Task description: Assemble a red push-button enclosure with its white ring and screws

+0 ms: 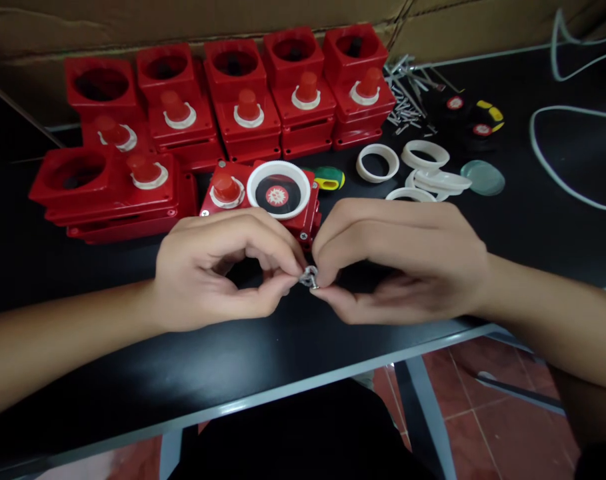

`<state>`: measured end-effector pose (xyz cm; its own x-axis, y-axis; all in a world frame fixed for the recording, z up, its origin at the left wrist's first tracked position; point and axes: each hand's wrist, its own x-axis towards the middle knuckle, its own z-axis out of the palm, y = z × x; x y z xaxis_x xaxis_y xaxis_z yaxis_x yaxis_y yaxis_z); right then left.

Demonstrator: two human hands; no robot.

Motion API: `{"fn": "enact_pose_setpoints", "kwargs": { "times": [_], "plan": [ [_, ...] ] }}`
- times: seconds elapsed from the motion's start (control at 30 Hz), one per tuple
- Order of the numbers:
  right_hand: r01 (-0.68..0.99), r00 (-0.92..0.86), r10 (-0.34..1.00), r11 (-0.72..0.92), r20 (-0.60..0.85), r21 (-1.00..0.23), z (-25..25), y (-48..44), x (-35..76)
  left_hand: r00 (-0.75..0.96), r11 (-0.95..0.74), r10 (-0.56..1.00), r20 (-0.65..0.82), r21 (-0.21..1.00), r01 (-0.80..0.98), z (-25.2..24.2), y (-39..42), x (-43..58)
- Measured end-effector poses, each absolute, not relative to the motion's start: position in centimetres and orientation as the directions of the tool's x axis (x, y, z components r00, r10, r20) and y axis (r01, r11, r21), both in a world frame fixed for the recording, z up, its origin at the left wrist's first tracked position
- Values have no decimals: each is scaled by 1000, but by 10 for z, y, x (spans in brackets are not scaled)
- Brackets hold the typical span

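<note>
Pinching small metal hardware [309, 277], the left hand [225, 270] and right hand [403, 260] are holding it at five o'clock from the red-and-white unit [251, 193]; the hardware is probably feeling light, stiff, slippery, its edges suiting fingertips.

Looks like hard, smooth plastic on the red boxes [253, 140], a bit shiny on top. Looks like plastic too on the white rings [445, 180], plain and smooth, with tiny bumps around the white toothed ring [253, 193]. Silvery and shiny, like metal, on the small held piece [309, 276] and the heap of screws [405, 110]. Smooth and see-through, like glass, on the round disc [483, 178]. Black, smooth and glossy on the table top [213, 380], with a bright shine near the front. Dull brown paper board [257, 17] at the back. Hard red tiles [507, 433] with a faint shine below.
</note>
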<state>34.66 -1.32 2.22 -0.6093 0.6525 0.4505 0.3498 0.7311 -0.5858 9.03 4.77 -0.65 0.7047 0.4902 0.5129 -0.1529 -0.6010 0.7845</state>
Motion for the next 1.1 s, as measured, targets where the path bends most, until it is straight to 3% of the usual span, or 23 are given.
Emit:
{"fn": "enact_pose_setpoints", "kwargs": {
  "times": [0.2, 0.4, 0.53, 0.8, 0.93, 1.1],
  "plan": [
    [294, -608, 686, 663, 400, -689, 24, -12, 349, 696, -618, 417, 584, 744, -254, -7, 52, 92],
    [297, -622, 673, 676, 400, -675, 24, -10, 351, 694, -525, 514, 504, 825, -210, -7, 49, 91],
    [250, -650, 644, 682, 403, -687, 24, -9, 351, 710, -570, 454, 538, 788, -232, -7, 49, 90],
    [240, -655, 641, 680, 402, -693, 25, -9, 349, 716, -564, 492, 495, 808, -171, -7, 46, 87],
    [226, -656, 640, 673, 401, -704, 24, -9, 350, 720, -596, 415, 556, 764, -245, -7, 49, 89],
    [227, -669, 645, 651, 370, -724, 25, -9, 351, 720, -583, 492, 489, 800, -145, -4, 46, 90]
  ]
}}
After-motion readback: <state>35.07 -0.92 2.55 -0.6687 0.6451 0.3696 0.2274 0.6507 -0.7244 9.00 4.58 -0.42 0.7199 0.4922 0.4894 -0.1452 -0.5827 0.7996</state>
